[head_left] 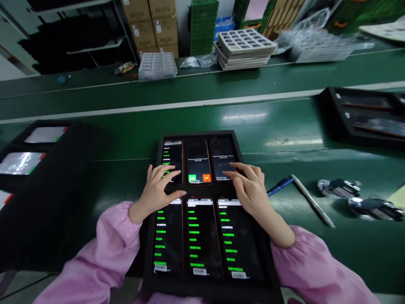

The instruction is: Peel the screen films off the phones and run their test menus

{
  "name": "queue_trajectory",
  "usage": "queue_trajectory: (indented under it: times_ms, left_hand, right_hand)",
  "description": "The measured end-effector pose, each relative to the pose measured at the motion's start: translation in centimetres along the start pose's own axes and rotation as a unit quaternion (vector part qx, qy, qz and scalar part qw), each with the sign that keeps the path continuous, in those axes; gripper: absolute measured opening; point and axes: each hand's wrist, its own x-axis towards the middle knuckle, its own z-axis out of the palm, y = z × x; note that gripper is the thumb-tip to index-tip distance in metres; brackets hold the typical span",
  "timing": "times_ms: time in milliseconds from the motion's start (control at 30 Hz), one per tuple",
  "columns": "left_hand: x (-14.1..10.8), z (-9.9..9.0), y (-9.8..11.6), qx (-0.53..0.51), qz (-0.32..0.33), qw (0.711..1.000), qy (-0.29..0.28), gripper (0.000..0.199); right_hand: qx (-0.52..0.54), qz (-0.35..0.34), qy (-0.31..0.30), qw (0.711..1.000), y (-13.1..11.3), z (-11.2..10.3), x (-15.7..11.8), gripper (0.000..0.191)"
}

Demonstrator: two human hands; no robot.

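Note:
Two rows of smartphones lie screen up in a black tray in front of me. My left hand, fingers spread, is over the top-left smartphone, which shows a list. At the top right, my right hand has its fingers stretched over a smartphone with a melody-playing message. Between them, the top-middle smartphone shows a green and an orange "Fail" button. Green lists light up the lower row, including the bottom-middle smartphone. Whether my fingertips touch the glass I cannot tell.
Right of the tray lie a blue pen, a white stylus-like pen and shiny metal devices. Black trays stand at left and right. Stacked trays and cartons are at the back.

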Motion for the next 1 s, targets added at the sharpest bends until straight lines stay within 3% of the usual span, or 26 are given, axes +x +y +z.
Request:
queue_trajectory:
  times_ms: [300, 467, 667, 1000]
  left_hand:
    - [-0.4, -0.2, -0.4, -0.013, -0.013, 1.000, -0.014, 0.052]
    - [-0.3, -0.2, -0.2, -0.018, -0.004, 1.000, -0.007, 0.054]
    - [-0.3, -0.3, -0.3, -0.008, -0.017, 1.000, -0.023, 0.058]
    - [-0.4, 0.0, -0.3, -0.013, 0.005, 1.000, 0.005, 0.059]
  right_hand:
    - [-0.004, 0.022, 0.005, 1.000, -0.1, 0.0, -0.4, 0.048]
    - [-0.065, -0.017, -0.040, 0.997, -0.5, -0.1, -0.5, 0.042]
    - [-0.023, 0.023, 0.067, 0.997, -0.4, -0.4, -1.0, 0.055]
    - [0.021, 0.014, 0.100, 0.995, 0.3, 0.7, -0.7, 0.049]
